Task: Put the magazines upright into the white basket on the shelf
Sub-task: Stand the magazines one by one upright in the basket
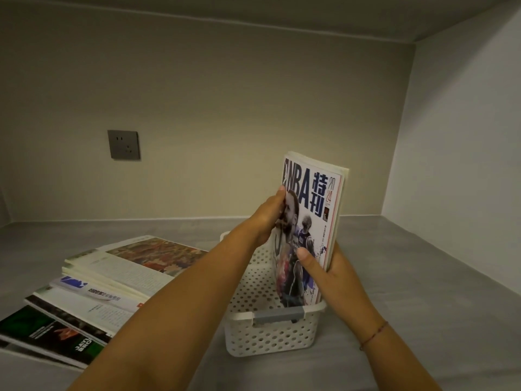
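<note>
A white perforated basket (270, 338) with a grey handle stands on the grey shelf, just right of centre. An NBA magazine (310, 221) stands upright in it against its right side, the lower end inside the basket. My left hand (269, 214) grips the magazine's left edge, near the top. My right hand (328, 268) holds its right edge lower down, thumb pressed on the cover. A fanned pile of several magazines (93, 294) lies flat to the left of the basket, partly hidden by my left forearm.
The shelf is a recess with a back wall, a right side wall (462, 165) close to the basket, and a ceiling above. A grey wall socket (124, 144) sits on the back wall at the left. Bare shelf surface (423, 277) lies right of the basket.
</note>
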A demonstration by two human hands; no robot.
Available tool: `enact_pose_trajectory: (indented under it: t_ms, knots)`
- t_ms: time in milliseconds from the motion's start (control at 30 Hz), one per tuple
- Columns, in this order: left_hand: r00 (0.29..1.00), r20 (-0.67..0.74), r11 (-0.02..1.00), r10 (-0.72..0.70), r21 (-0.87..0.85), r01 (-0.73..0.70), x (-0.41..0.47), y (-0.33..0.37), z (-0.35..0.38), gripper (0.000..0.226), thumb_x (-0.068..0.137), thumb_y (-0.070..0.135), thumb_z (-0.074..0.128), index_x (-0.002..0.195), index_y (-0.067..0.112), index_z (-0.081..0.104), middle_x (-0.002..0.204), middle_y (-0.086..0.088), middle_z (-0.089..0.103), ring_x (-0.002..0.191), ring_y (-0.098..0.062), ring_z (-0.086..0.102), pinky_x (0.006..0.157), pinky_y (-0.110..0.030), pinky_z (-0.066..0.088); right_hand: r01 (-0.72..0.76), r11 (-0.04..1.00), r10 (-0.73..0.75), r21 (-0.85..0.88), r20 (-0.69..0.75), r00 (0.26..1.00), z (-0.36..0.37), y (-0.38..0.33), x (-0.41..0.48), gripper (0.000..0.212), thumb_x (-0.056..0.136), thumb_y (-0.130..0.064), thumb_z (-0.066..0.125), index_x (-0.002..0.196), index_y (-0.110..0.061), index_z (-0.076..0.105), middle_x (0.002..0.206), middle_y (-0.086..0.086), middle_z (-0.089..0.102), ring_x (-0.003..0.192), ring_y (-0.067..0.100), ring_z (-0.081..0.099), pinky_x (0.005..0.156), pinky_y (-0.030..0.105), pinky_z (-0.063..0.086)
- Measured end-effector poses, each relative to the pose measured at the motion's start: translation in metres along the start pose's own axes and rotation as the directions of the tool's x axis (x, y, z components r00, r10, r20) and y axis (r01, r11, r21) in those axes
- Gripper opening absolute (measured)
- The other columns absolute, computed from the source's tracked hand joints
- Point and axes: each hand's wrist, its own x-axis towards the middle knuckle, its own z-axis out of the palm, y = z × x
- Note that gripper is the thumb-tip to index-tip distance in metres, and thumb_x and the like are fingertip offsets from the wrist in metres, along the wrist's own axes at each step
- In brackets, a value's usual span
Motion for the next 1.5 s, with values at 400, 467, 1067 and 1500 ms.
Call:
enact_pose_trajectory:
  t_ms: [400, 467, 1067, 1500]
  knots:
    - [0.994, 0.076, 0.985, -0.081, 0.161, 0.068, -0.011, -0.008, -0.010, 0.074, 0.092, 0.067, 0.021, 0.149, 0.020, 0.027, 0.154, -0.007, 0.031, 0.141, -0.025, 0.027, 0.114, -0.047, 0.021, -0.116, 0.993, 0.116, 0.002, 0.009, 0.993, 0.005, 0.016, -0.010, 0.045, 0.090, -0.036, 0.048, 0.134, -0.027, 0.041, 0.118, -0.012, 0.055, 0.112, 0.008, 0.050, 0.069, -0.005, 0.038]
    - [0.997, 0.035, 0.980, -0.073, 0.189, 0.065, -0.019, -0.010, -0.020, 0.076, 0.091, 0.067, 0.021, 0.149, 0.018, 0.028, 0.153, -0.007, 0.033, 0.140, -0.026, 0.030, 0.116, -0.049, 0.021, -0.119, 0.993, 0.119, 0.016, -0.001, 0.993, 0.006, 0.016, -0.010, 0.046, 0.090, -0.038, 0.047, 0.134, -0.028, 0.041, 0.116, -0.013, 0.055, 0.108, 0.006, 0.050, 0.068, -0.006, 0.038]
    - [0.464, -0.848, 0.490, -0.256, 0.300, 0.818, -0.159, -0.101, -0.222, 0.128, 0.068, 0.079, 0.054, 0.150, 0.002, -0.005, 0.159, -0.018, -0.005, 0.146, -0.035, -0.007, 0.117, -0.047, -0.003, -0.103, 0.995, 0.103, 0.002, -0.029, 0.994, 0.010, 0.013, -0.010, 0.056, 0.084, -0.046, 0.043, 0.136, -0.027, 0.040, 0.119, -0.010, 0.052, 0.107, 0.010, 0.047, 0.090, 0.024, 0.036]
    - [0.398, -0.879, 0.646, -0.262, 0.147, 0.749, -0.200, -0.091, -0.226, 0.109, 0.060, 0.054, 0.082, 0.143, 0.011, 0.026, 0.141, -0.013, 0.045, 0.129, -0.033, 0.039, 0.104, -0.044, 0.036, -0.106, 0.994, 0.107, -0.024, 0.008, 0.994, 0.010, 0.010, -0.013, 0.060, 0.083, -0.049, 0.041, 0.138, -0.026, 0.038, 0.129, 0.002, 0.053, 0.115, 0.020, 0.048, 0.098, 0.036, 0.035]
